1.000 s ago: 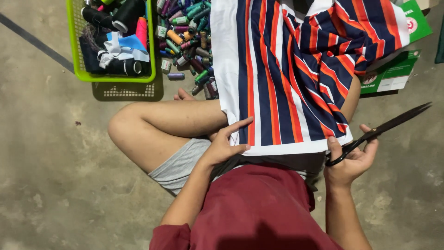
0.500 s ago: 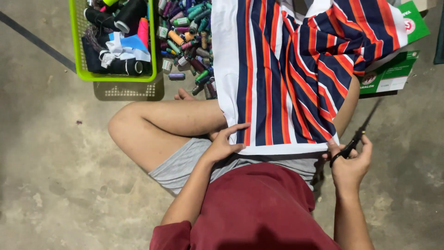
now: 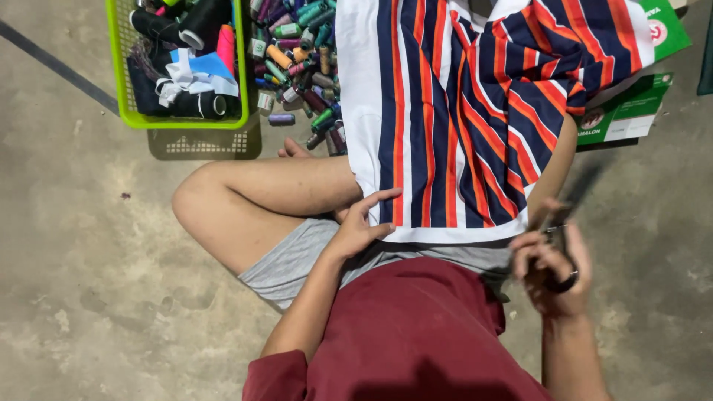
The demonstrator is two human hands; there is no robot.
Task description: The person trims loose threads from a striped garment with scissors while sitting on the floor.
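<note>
left hand lay flat, fingers spread, on the striped shirt's hem | right hand clenched, apparently gripping blurred scissors, just beside the hem's right corner

Bare floor wide open left of the knee | ahead-left blocked: green basket, thread spools piled just beside it | shirt covers the lap | right side tight: boxes behind, right hand with scissors | floor open far right.
</note>
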